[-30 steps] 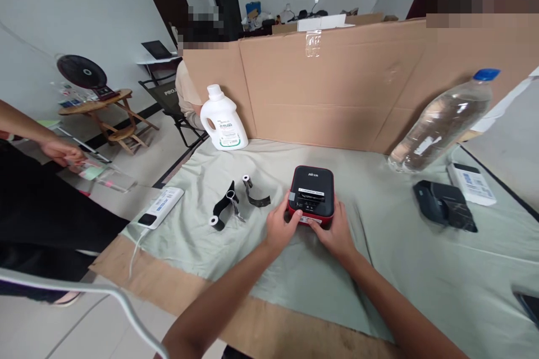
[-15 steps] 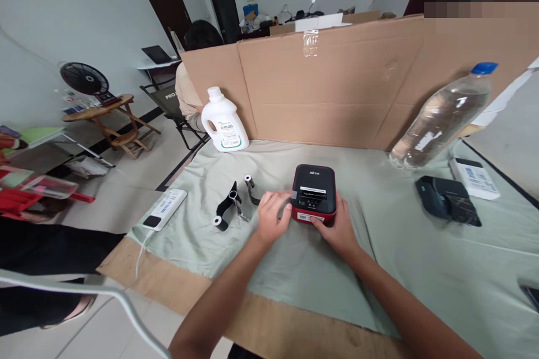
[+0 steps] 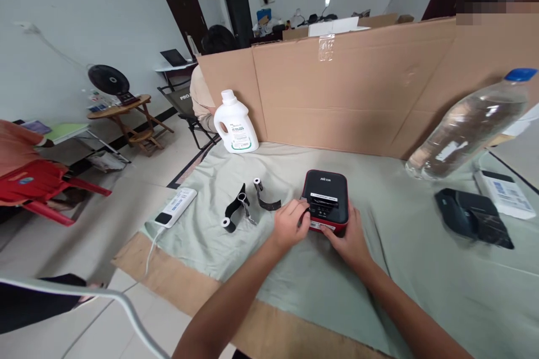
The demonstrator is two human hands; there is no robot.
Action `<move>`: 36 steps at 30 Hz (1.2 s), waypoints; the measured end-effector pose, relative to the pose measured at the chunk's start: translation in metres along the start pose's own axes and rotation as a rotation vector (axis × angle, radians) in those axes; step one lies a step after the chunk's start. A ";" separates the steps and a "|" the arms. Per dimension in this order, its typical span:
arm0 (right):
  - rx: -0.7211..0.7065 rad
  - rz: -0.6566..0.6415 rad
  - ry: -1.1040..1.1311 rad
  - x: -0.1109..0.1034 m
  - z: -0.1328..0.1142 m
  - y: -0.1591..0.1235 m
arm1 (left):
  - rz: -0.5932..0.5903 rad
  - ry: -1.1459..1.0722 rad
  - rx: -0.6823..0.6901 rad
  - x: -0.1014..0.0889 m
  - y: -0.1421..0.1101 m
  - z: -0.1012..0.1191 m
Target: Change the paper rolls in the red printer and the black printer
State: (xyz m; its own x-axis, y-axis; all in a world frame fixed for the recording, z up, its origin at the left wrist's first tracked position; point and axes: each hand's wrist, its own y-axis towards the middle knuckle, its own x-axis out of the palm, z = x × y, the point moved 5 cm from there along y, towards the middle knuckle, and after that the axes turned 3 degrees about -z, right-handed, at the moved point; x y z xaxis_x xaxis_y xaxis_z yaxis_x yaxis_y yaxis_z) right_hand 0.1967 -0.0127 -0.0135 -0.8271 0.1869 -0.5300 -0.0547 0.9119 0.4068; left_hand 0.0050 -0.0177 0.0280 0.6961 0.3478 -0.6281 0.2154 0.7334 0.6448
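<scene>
A small label printer (image 3: 325, 188) with a black lid and red base stands on the green cloth before me. My right hand (image 3: 351, 235) wraps its right side, thumb along the red front near a white sticker. At the printer's front left corner, my left hand (image 3: 291, 222) has its fingers curled in against the edge; a dark patch shows between thumb and fingers, hard to make out. Left of it lie a black ribbon on rolls (image 3: 236, 206) and another roll with a dark strip (image 3: 266, 202) trailing from it.
A white jug (image 3: 236, 126) and a cardboard panel (image 3: 328, 95) stand behind. On the right are a water bottle (image 3: 471, 126), a black device (image 3: 471, 216) and a white power strip (image 3: 505, 193). Another power strip (image 3: 177, 207) lies left. A person (image 3: 204, 92) sits beyond the panel.
The view has shifted left, so things appear farther right. My left hand's fingers have curled more at the printer's left front corner. My right hand keeps its place on the printer.
</scene>
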 end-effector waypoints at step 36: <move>-0.180 -0.719 -0.772 0.011 -0.034 0.136 | 0.124 -0.209 -0.070 0.024 0.003 -0.022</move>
State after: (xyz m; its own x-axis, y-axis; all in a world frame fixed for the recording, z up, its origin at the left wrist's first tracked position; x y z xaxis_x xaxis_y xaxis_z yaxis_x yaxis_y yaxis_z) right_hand 0.1610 0.1012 0.0612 0.0070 -0.1351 -0.9908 -0.5221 0.8446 -0.1189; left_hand 0.0073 0.0056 0.0060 0.8421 0.3147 -0.4380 0.0769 0.7338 0.6750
